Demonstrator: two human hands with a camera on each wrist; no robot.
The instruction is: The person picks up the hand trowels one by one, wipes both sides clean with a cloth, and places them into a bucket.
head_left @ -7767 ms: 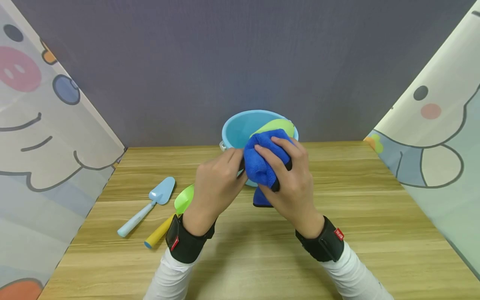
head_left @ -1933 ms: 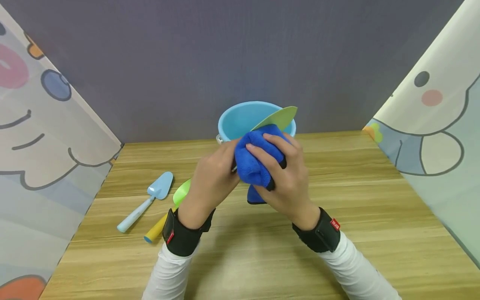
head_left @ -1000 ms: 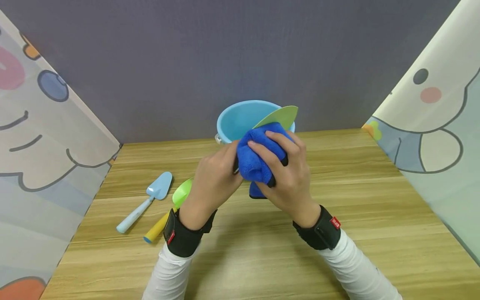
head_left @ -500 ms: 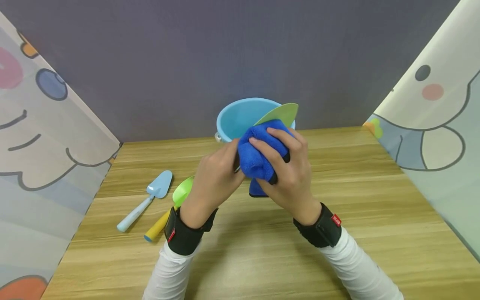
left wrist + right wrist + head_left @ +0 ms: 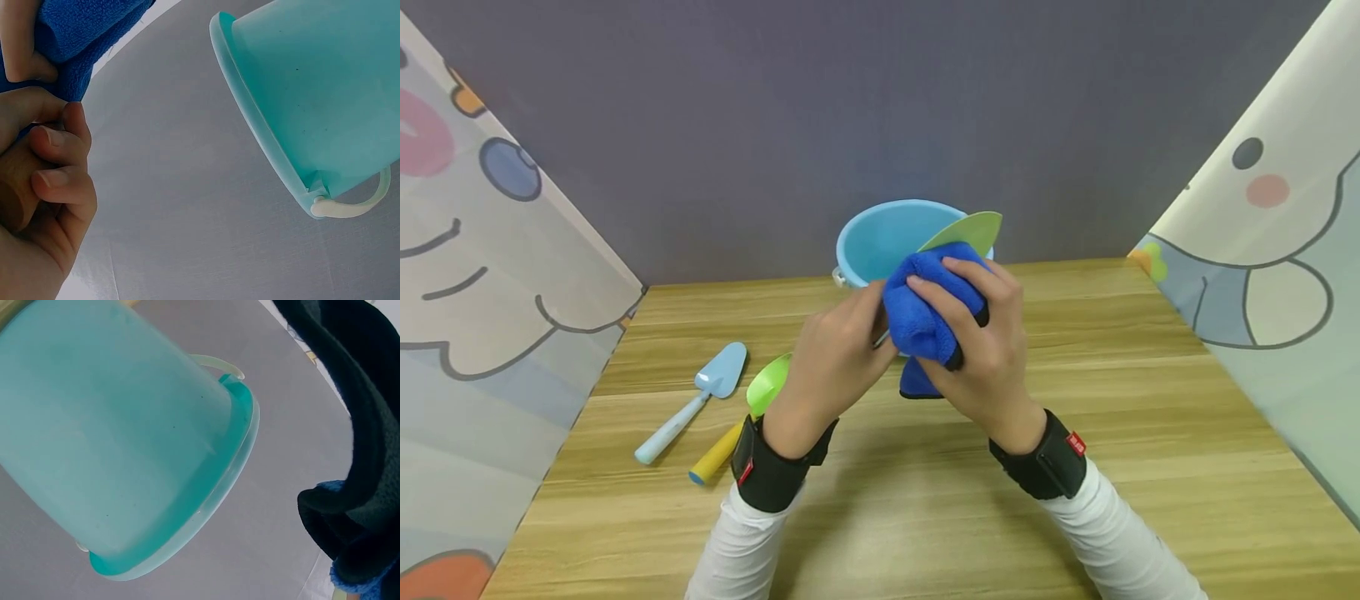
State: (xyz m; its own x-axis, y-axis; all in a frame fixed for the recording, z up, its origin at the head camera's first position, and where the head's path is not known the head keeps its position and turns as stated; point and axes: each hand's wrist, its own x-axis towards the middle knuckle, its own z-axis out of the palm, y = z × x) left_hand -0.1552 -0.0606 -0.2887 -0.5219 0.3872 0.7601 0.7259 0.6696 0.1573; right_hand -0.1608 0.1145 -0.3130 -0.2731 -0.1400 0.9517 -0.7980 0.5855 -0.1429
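Note:
My left hand (image 5: pixel 835 358) curls round the handle (image 5: pixel 17 184) of a green-bladed trowel, a brown, wood-like grip in the left wrist view. In the head view the pale green blade (image 5: pixel 973 231) sticks out past a bunched blue towel (image 5: pixel 921 312) with dark edging. With my right hand (image 5: pixel 981 342) I grip this towel, fingers spread over its top and the cloth round the trowel. The middle of the trowel is hidden by towel and hands. In the right wrist view the towel's dark edge (image 5: pixel 369 456) hangs at the right. Both hands are in front of a light blue bucket (image 5: pixel 868 242).
On the wooden table (image 5: pixel 1150 433), left of my hands, lie a light blue trowel (image 5: pixel 721 371) and a green scoop (image 5: pixel 767 385) with a yellow handle. The bucket stands against the grey back wall (image 5: pixel 737 150). Cartoon-printed panels (image 5: pixel 1277 275) flank both sides.
Since the oldest frame, the green blade shows edge-on more and stands higher above the towel. Over the last second hands and towel shift slightly right; both grips stay the same.

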